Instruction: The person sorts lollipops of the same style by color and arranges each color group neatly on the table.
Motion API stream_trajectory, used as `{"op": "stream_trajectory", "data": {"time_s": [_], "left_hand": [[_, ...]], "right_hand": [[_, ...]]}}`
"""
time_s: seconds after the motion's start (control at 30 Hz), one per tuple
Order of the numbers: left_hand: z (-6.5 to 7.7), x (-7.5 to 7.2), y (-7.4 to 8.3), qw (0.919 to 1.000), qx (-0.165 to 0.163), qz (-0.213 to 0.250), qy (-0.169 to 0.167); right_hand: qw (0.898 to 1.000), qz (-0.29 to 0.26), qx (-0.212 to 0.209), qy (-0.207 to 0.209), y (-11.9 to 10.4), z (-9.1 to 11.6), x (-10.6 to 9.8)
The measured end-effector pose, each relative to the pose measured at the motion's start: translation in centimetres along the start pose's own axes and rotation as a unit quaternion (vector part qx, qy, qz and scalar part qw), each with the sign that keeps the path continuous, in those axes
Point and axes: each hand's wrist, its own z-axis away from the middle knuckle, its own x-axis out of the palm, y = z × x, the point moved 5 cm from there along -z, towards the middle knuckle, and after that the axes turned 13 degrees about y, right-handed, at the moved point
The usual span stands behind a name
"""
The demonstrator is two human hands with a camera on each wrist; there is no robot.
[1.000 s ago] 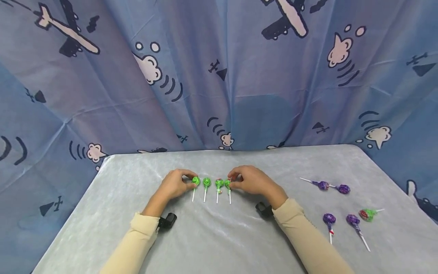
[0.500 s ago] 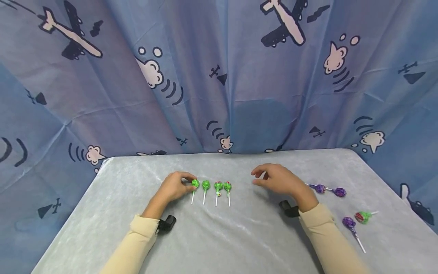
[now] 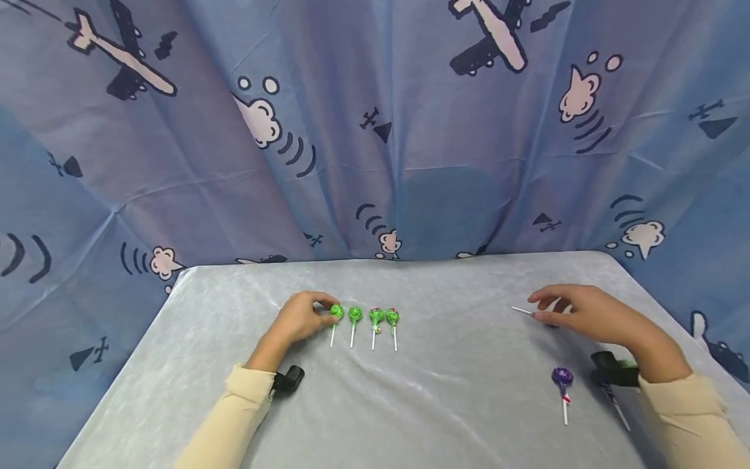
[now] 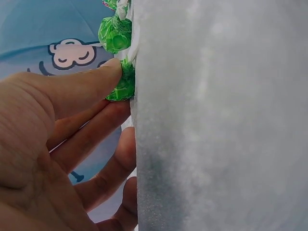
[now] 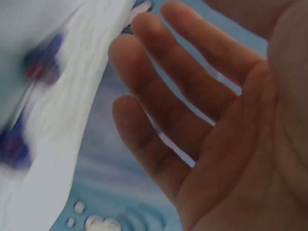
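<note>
Thumb and fingers of my left hand [image 3: 299,317] pinch the leftmost green lollipop [image 3: 336,311], which lies in a row with other green ones; the left wrist view shows the thumb on its green wrapper [image 4: 126,82]. To its right lie a second green lollipop [image 3: 355,314] and two green-and-red ones [image 3: 376,316]. Far to the right, my right hand [image 3: 592,316] hovers with fingers loosely bent over two purple lollipops, one white stick [image 3: 521,311] poking out. The right wrist view shows these purple lollipops [image 5: 41,62] blurred, apart from the fingers.
Nearer the front right lies a purple lollipop [image 3: 562,376]. Another purple one [image 3: 614,404] is partly covered by the right wrist camera [image 3: 612,369]. Behind the grey-covered table [image 3: 457,391] hangs a blue curtain [image 3: 445,130] with airplane prints.
My right hand has let go of the rightmost green lollipop and moved far right, over the purple ones. The left hand stays at the leftmost green lollipop.
</note>
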Motion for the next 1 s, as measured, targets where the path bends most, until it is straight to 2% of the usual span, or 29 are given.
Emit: {"op": "stream_trajectory", "data": {"time_s": [0.2,0.37,0.43,0.6,0.73,1.0], "left_hand": [[-0.1,0.2,0.1,1.0000,0.002,0.004,-0.002],[-0.1,0.1,0.0,1.0000,0.002,0.005,0.002],[-0.1,0.1,0.0,1.0000,0.002,0.004,0.003],[-0.1,0.0,0.0,1.0000,-0.001,0.001,-0.002],[-0.1,0.1,0.1,1.0000,-0.002,0.001,-0.006],[-0.1,0.1,0.0,1.0000,-0.008,-0.002,-0.005]], "right_hand": [[0.999,0.031,0.037,-0.021,4.9,3.4,-0.7],[0.993,0.029,0.080,-0.076,7.9,5.1,-0.7],[0.991,0.022,0.082,-0.103,8.7,5.5,-0.5],[0.986,-0.020,0.053,-0.156,10.2,6.4,-0.1],[0.982,-0.046,0.039,-0.181,11.1,6.9,0.1],[0.977,-0.067,0.046,-0.196,10.8,6.6,0.3]]}}
